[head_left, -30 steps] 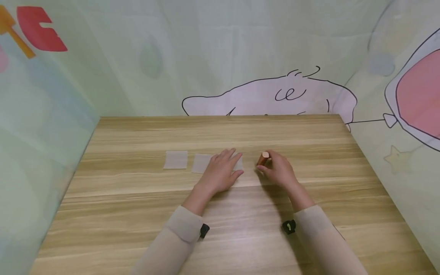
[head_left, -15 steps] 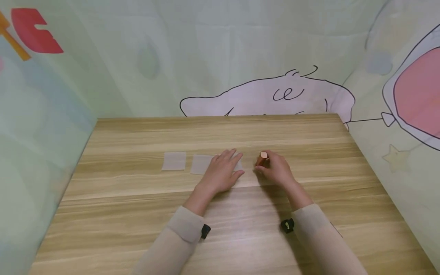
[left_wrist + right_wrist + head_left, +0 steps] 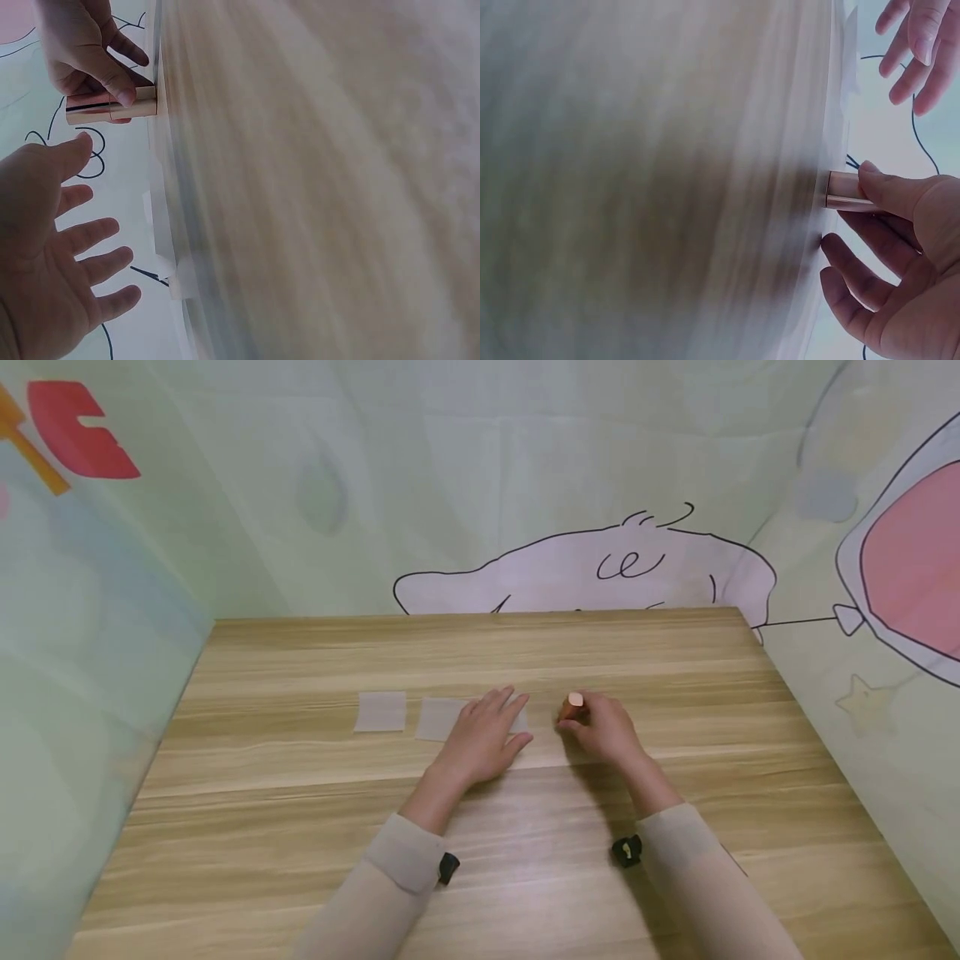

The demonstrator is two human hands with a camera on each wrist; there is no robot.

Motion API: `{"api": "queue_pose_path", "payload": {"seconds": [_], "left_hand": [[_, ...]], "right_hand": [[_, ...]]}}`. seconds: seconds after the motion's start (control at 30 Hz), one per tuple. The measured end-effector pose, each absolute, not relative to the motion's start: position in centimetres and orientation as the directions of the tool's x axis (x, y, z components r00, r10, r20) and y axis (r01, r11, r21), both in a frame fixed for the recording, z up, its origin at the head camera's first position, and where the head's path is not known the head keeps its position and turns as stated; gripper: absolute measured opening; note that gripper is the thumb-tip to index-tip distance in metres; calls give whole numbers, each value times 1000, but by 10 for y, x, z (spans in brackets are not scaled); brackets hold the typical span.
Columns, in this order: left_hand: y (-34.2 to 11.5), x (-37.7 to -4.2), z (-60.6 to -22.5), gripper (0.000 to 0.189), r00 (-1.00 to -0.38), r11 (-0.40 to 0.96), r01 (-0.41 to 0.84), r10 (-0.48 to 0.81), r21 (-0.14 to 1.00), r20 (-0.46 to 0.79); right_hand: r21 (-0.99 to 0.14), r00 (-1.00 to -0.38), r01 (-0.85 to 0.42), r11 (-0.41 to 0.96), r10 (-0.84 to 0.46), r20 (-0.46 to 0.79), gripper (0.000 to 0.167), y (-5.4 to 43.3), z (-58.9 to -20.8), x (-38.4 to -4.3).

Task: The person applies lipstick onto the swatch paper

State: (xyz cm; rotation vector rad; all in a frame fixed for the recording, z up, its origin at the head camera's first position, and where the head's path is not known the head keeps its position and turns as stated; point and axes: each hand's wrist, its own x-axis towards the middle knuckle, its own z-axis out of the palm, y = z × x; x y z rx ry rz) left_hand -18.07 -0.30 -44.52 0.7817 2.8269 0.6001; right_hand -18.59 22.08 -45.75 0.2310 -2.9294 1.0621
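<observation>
In the head view my right hand (image 3: 603, 727) pinches a small upright reddish-brown wooden block (image 3: 575, 700) with a pale top, between thumb and fingers. In the left wrist view the block (image 3: 94, 114) shows a dark line and a reddish band. Its lower end (image 3: 842, 182) is at the tabletop in the right wrist view. My left hand (image 3: 483, 735) is spread, fingers extended, above a thin pale paper square (image 3: 521, 718), which it partly hides. I cannot tell whether it touches the paper. Just left of this hand lies another paper square (image 3: 435, 718), partly covered.
Farther left a separate pale paper square (image 3: 380, 712) lies flat on the wood-grain table (image 3: 300, 843). A printed cloth backdrop (image 3: 480, 485) rises behind the table and along both sides. A small black device (image 3: 627, 851) is worn at each wrist.
The head view shifts slightly. Both hands stay nearly in place, the right one still pinching the block and the left one still spread by the papers.
</observation>
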Motion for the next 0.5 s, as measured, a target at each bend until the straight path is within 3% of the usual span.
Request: {"api": "queue_pose_path", "payload": {"seconds": [0.5], "left_hand": [[-7, -179, -443, 59, -848, 770, 487, 530, 413, 12]], "right_hand": [[-711, -980, -195, 676, -159, 117, 17, 218, -454, -182]]}}
